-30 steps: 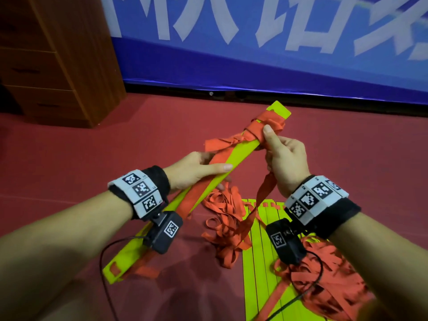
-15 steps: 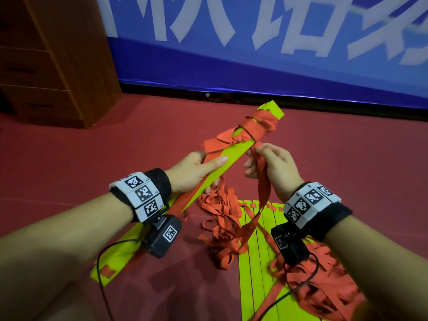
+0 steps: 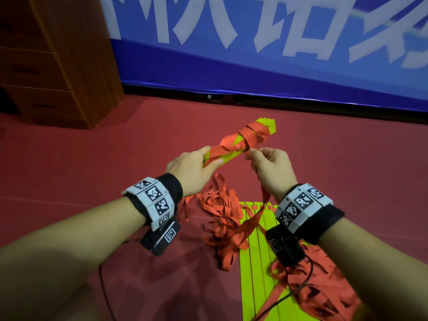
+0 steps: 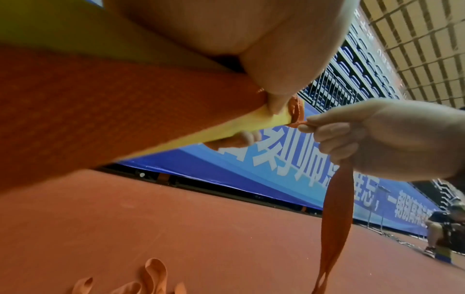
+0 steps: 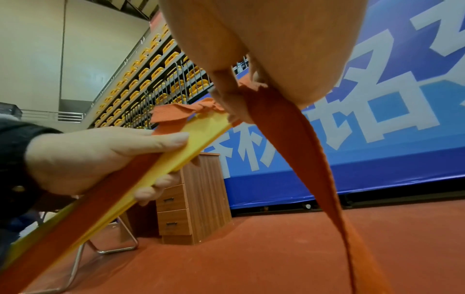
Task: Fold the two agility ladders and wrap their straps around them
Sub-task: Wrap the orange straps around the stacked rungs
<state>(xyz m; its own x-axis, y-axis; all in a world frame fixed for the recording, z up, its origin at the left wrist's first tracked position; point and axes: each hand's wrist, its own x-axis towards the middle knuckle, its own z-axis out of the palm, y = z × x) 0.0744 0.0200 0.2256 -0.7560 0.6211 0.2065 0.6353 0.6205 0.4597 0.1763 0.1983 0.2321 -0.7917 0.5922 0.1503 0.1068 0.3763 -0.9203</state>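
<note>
While your left hand [image 3: 192, 169] grips the folded bundle of yellow rungs [image 3: 229, 156] near its middle, thumb laid along the top, your right hand [image 3: 269, 169] pinches the orange strap [image 3: 257, 218] right beside the last turn. That strap trails down to a loose heap on the red floor [image 3: 92, 158]. Several wraps [image 3: 252, 133] already cross the bundle's far end, so ladder 1 looks folded and partly bound, with plenty of strap still to wind. Ladder 2 [image 3: 259, 262] lies on the floor under your right wrist, its rungs side by side and its straps in a tangle, seemingly untouched. No containers are in view.
</note>
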